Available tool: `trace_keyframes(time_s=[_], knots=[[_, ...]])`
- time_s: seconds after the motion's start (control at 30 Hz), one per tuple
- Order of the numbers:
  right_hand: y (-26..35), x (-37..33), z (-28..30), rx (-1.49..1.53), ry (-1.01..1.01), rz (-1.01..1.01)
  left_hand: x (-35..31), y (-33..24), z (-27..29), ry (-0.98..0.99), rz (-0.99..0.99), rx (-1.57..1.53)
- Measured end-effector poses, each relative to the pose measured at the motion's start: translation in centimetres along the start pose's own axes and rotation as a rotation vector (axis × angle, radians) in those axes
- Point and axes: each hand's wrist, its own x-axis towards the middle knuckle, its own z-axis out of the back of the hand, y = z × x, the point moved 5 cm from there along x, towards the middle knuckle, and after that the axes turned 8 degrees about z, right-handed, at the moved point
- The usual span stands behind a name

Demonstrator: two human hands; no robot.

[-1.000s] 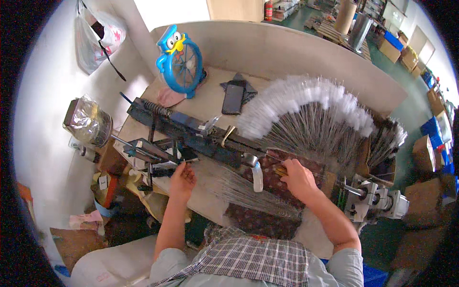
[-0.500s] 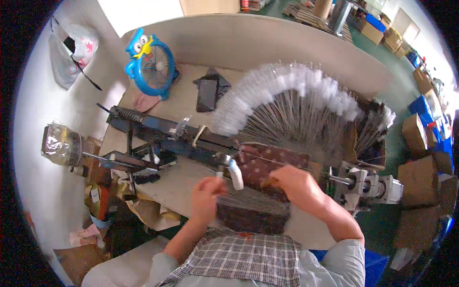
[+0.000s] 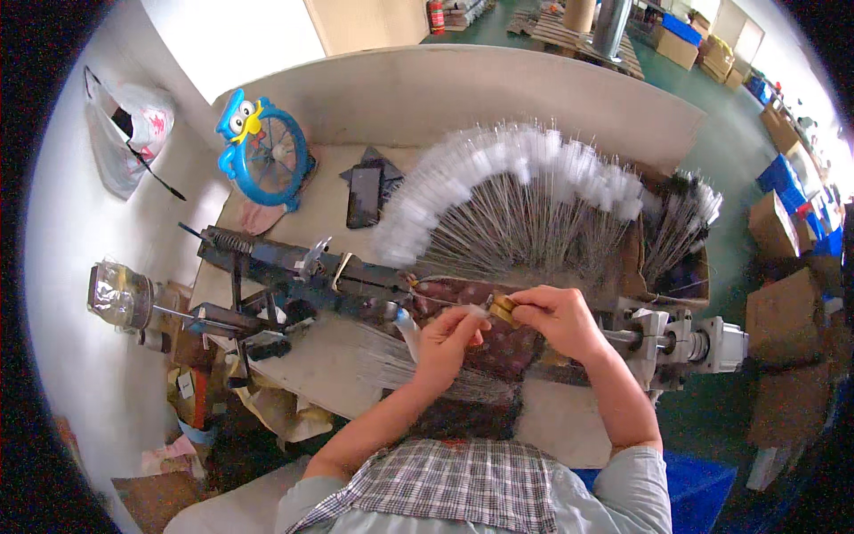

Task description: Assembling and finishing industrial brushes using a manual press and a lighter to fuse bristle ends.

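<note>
My right hand (image 3: 562,322) pinches a small yellow-brown round piece (image 3: 501,308), possibly a roll, between thumb and fingers. Close to its left, my left hand (image 3: 440,349) has thumb and fingertips pressed together; something whitish shows at the tips, too small to name. Both hands are above a dark red spotted cloth (image 3: 494,354). Beside my left hand stands a white-handled lever (image 3: 406,329) on a long dark metal bench fixture (image 3: 356,285). Thin metal wires (image 3: 387,360) lie in a bundle under my left wrist. Beyond the hands, many wire-stemmed brushes with white bristle heads (image 3: 516,156) fan out.
A shaft mechanism (image 3: 676,343) stands at the right, beside a carton (image 3: 633,267) with dark-tipped brushes (image 3: 685,222). At the back left are a phone (image 3: 364,194) and a blue bird-shaped fan (image 3: 271,158). A curved board (image 3: 463,89) edges the table's far side.
My left hand has moved right and up, toward my right hand, over the spotted cloth. My right hand has shifted slightly up, and the yellow-brown piece now shows plainly. The view has shifted somewhat.
</note>
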Motion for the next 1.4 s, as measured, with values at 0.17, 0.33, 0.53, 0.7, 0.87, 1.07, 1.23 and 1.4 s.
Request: trace_keyframes(time_s=[0.17, 0.33, 0.53, 0.7, 0.87, 1.07, 1.23, 1.4], knots=[[1.0, 0.2, -0.4, -0.072, 0.059, 0.040, 0.1, 0.1, 0.3, 0.004, 0.012, -0.037], [3.7, 2.1, -1.9, -0.423, -0.131, 0.429, -1.0, -1.4, 2.9, -0.213, 0.065, -0.178], [4.1, 5.0, -6.5, -0.662, -0.064, 0.415, -1.2, -2.2, 2.9, -0.156, 0.173, -0.339], [3.7, 5.2, -6.4, -0.488, 0.046, 0.227, -1.4, -2.0, 3.5, -0.084, 0.135, -0.303], [2.7, 5.6, -6.9, -0.372, 0.103, 0.085, -1.0, -2.3, 3.3, -0.061, 0.229, -0.258], [5.0, 3.8, -7.8, -0.621, -0.161, 0.442, -0.9, -1.7, 2.8, -0.136, 0.168, -0.568], [5.0, 2.8, -7.4, -0.683, -0.275, 0.503, -1.0, -0.7, 3.5, -0.178, 0.113, -0.594], [4.8, 2.4, -7.1, -0.690, -0.239, 0.629, -1.0, -1.4, 2.7, -0.226, 0.069, -0.505]])
